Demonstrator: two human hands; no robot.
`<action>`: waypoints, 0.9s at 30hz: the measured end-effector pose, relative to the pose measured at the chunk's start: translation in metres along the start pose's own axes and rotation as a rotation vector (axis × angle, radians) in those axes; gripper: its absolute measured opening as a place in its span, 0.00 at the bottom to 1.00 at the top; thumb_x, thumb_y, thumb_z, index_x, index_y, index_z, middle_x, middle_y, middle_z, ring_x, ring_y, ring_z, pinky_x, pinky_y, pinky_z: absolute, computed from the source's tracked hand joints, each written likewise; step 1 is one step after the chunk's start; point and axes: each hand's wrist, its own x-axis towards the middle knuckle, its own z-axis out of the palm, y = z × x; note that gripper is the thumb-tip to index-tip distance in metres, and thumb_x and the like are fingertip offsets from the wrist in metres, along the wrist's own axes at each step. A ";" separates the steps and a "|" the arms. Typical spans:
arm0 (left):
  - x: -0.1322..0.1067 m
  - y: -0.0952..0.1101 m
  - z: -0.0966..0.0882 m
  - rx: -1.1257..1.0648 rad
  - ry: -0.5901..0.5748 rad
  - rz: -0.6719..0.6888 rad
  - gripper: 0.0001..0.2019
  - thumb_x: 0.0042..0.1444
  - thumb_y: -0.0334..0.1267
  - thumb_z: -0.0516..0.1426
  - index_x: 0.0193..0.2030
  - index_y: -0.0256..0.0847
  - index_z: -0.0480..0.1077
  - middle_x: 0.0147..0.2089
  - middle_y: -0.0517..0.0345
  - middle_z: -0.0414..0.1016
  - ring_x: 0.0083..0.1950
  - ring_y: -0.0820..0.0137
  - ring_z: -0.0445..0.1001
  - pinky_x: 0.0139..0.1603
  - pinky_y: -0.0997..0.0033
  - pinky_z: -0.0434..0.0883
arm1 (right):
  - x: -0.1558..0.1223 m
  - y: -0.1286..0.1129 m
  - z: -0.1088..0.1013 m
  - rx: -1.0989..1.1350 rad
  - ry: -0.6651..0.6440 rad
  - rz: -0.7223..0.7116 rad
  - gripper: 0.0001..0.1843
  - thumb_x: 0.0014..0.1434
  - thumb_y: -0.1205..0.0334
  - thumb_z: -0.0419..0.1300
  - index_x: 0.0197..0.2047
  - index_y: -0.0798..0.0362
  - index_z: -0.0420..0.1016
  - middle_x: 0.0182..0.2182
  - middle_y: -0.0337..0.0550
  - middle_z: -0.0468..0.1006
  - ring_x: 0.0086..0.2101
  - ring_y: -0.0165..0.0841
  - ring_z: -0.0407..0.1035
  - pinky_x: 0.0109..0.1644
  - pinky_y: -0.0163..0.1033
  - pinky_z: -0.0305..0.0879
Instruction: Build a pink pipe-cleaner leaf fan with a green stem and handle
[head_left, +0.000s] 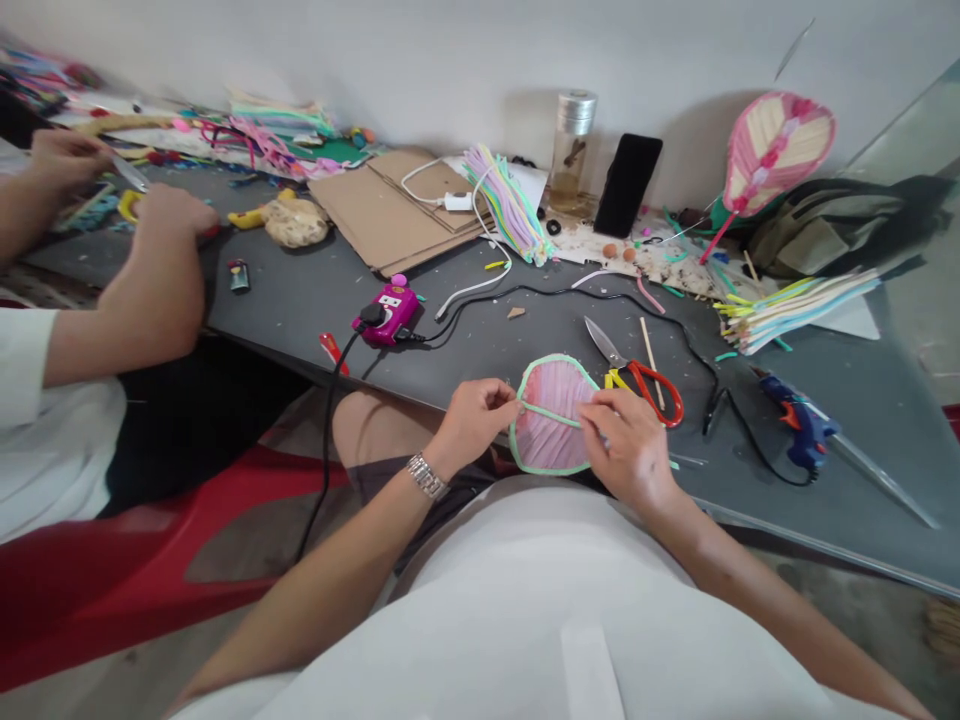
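Note:
A pink and lilac leaf-shaped craft piece (551,450) with a mint-green fuzzy border sits at the table's front edge, close to my body. Across its middle runs a mint-green pipe cleaner (551,411). At the piece's left edge, my left hand (474,420) pinches one end of that pipe cleaner between thumb and fingertips. My right hand (628,445) is closed on the other end, over the right side of the piece and partly covering it. Just beyond the right hand lie scissors (637,375) with red and yellow handles.
A blue glue gun (802,430) lies at right, its black cable crossing the table. Bundled pipe cleaners (514,205), a bottle (574,150), a phone (628,185) and a pink leaf-shaped piece (780,150) stand behind. A purple power socket (386,312) and a co-worker's arms (157,260) are left.

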 end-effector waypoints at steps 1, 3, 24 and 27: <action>0.000 0.000 0.000 0.013 0.006 0.012 0.09 0.48 0.42 0.60 0.26 0.37 0.70 0.22 0.63 0.69 0.25 0.75 0.65 0.27 0.75 0.63 | -0.004 0.006 -0.004 -0.027 0.015 0.034 0.08 0.65 0.69 0.57 0.40 0.54 0.79 0.38 0.48 0.76 0.39 0.37 0.71 0.43 0.42 0.65; 0.000 -0.001 0.001 0.060 0.027 0.047 0.08 0.47 0.40 0.59 0.25 0.38 0.69 0.22 0.64 0.68 0.25 0.75 0.63 0.27 0.75 0.62 | -0.013 0.018 -0.010 -0.085 0.013 0.089 0.07 0.63 0.69 0.58 0.41 0.54 0.78 0.38 0.49 0.76 0.39 0.38 0.72 0.43 0.42 0.66; 0.090 0.015 -0.056 0.123 -0.226 0.060 0.15 0.46 0.48 0.64 0.30 0.36 0.79 0.22 0.57 0.74 0.24 0.73 0.67 0.24 0.75 0.58 | -0.024 0.012 -0.004 -0.036 -0.158 0.051 0.07 0.66 0.68 0.56 0.39 0.53 0.76 0.35 0.47 0.76 0.38 0.38 0.70 0.43 0.43 0.64; 0.088 0.011 -0.057 0.109 -0.230 0.052 0.17 0.47 0.50 0.65 0.32 0.36 0.80 0.24 0.56 0.75 0.25 0.73 0.68 0.24 0.76 0.57 | -0.022 0.007 -0.002 -0.016 -0.164 0.040 0.09 0.67 0.70 0.55 0.37 0.52 0.75 0.34 0.46 0.76 0.37 0.37 0.69 0.42 0.42 0.63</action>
